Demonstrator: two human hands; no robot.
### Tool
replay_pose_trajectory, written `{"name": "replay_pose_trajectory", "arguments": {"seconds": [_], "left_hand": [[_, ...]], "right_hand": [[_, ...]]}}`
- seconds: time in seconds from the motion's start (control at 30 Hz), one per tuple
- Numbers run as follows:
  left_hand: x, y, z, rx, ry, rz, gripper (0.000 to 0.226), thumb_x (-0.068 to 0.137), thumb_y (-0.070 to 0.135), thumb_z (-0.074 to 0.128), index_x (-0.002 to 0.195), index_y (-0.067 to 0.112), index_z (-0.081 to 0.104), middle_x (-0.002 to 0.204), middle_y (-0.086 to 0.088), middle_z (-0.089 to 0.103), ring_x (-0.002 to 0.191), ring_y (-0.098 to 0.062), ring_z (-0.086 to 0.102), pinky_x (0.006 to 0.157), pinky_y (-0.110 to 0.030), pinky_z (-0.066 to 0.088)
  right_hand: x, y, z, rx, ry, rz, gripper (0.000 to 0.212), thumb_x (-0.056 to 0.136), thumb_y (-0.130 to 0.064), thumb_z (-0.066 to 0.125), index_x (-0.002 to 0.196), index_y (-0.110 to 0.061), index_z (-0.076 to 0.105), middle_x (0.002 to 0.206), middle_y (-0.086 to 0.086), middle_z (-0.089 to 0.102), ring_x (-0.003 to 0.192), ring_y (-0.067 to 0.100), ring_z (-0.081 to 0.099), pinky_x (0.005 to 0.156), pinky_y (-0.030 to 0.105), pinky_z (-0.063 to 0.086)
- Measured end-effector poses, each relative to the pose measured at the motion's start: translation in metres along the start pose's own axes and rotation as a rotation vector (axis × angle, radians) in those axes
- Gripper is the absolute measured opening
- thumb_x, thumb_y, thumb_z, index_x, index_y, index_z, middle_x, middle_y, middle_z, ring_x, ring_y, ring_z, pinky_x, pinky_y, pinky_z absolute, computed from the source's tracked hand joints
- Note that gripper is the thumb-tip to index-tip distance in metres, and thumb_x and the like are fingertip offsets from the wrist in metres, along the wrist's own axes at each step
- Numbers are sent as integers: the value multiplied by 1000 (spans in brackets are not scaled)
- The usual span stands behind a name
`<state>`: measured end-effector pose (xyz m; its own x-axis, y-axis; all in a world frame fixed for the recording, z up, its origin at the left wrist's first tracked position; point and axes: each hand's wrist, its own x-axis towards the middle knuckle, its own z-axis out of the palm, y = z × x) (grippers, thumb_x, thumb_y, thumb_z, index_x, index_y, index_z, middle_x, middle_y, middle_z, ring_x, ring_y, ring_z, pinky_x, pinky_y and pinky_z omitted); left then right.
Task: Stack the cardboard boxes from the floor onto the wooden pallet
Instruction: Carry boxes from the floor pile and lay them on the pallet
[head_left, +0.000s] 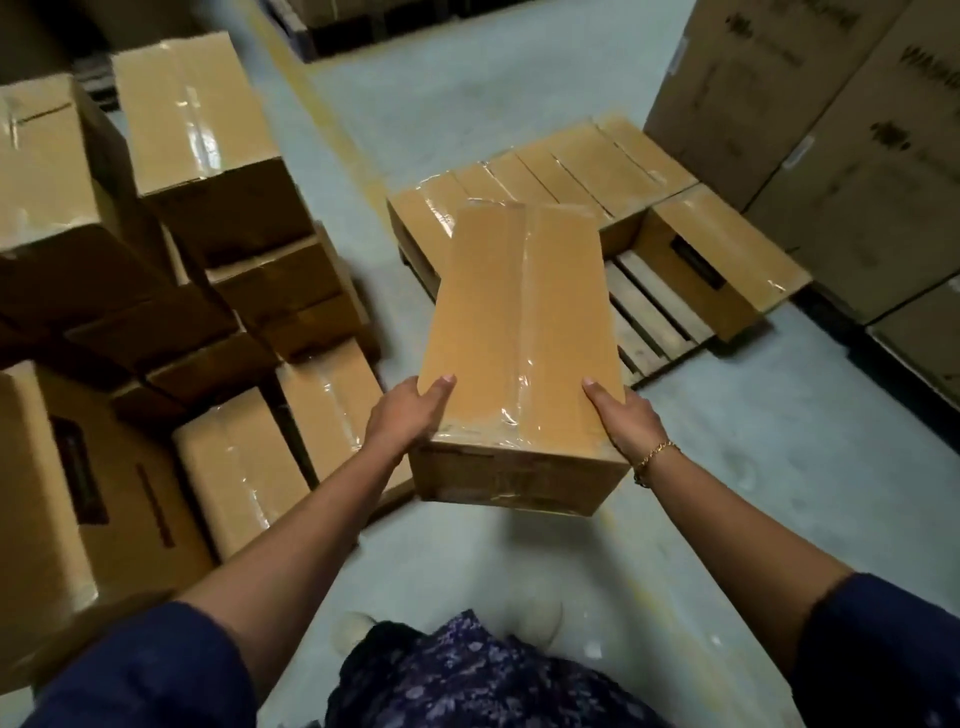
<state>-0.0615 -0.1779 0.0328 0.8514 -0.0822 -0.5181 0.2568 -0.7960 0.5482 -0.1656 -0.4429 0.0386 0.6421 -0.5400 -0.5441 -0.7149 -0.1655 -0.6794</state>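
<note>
Hands — left hand (408, 410), right hand (626, 415) — clamp the long taped brown cardboard box (519, 332); set it squarely on the slatted wooden pallet (649, 317) — seemingly the bare slats.

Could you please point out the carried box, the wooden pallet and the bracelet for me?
carried box (519, 322), head view, on its taped top face.
wooden pallet (649, 317), head view, on a bare slat.
bracelet (655, 452), head view, on its chain at the wrist.
</note>
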Motion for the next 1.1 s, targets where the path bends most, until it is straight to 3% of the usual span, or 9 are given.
{"name": "replay_pose_trajectory", "arguments": {"seconds": [0.1, 0.3, 0.53, 0.63, 0.83, 1.1], "left_hand": [[-2, 57, 39, 8, 7, 56, 70, 96, 71, 41, 135, 15, 58, 134, -14, 63, 118, -37, 59, 97, -43, 49], [9, 146, 97, 12, -30, 120, 72, 93, 76, 38, 129, 18, 60, 119, -10, 69, 99, -32, 66, 90, -48, 56], [59, 237, 159, 48, -51, 157, 71, 96, 73, 36, 133, 18, 60, 123, -10, 68, 107, -34, 64, 93, -47, 53], [89, 276, 186, 52, -56, 155, 71, 96, 73, 35, 133, 18, 61, 124, -11, 68, 108, -34, 63, 90, -42, 52], [131, 356, 234, 18, -97, 71, 72, 97, 71, 37, 134, 14, 60, 124, -13, 67, 108, -35, 63, 94, -47, 53], [152, 426, 309, -28, -71, -34, 72, 96, 72, 37, 135, 16, 58, 123, -11, 67, 104, -32, 64, 89, -42, 54]], "right_hand": [[19, 16, -60, 10, 26, -8, 69, 82, -75, 57, 128, -24, 63, 119, 1, 68, 104, 26, 62, 92, 41, 50], [65, 34, -149, 60, 60, -17, 64, 79, -69, 68, 123, -23, 65, 116, 1, 69, 102, 24, 63, 91, 39, 51], [149, 45, -224, 74, 92, 18, 73, 71, -79, 66, 121, -27, 62, 118, 1, 68, 106, 26, 63, 96, 47, 52], [195, 43, -254, 93, 87, 20, 76, 73, -74, 70, 128, -23, 60, 121, 2, 67, 108, 27, 62, 97, 46, 51], [271, 32, -319, 156, 18, 34, 63, 83, -50, 75, 135, -22, 52, 117, -2, 61, 104, 21, 58, 87, 37, 46], [365, 45, -398, 79, -68, 0, 63, 82, -50, 76, 135, -21, 55, 119, -2, 62, 109, 23, 58, 94, 39, 47]]}}
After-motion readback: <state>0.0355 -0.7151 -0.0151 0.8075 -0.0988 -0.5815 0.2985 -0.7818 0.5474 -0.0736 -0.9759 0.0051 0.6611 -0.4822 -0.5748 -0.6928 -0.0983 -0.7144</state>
